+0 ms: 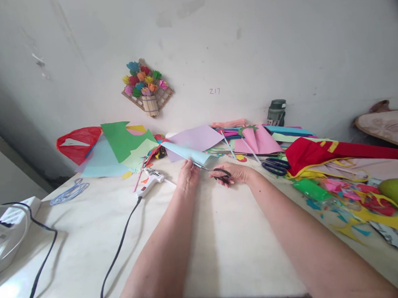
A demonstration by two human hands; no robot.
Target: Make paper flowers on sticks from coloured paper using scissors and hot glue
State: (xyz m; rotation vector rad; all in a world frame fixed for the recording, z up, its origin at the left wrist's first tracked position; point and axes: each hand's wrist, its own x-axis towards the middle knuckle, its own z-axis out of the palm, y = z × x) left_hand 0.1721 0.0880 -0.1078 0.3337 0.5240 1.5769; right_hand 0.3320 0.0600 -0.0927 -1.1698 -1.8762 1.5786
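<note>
My left hand (188, 174) is closed on the near edge of a light blue sheet of paper (185, 152), which is held up off the table at a slant. In my right hand (236, 172) is a pair of black-handled scissors (223, 176), my fingers in its loops. The scissor blades point left and meet the paper's lower edge close to my left fingers. How far the blades are parted is hard to make out. A white hot glue gun (151, 181) lies on the table left of my left hand.
Green paper (121, 140) and other coloured sheets lie at the back left. Dark-handled scissors (275, 166), red fabric-like material (308, 152) and paper scraps (370, 214) spread along the right. A bottle (277, 113) stands by the wall. Black cord (120, 250) crosses the left table; a power strip (16, 220) sits far left.
</note>
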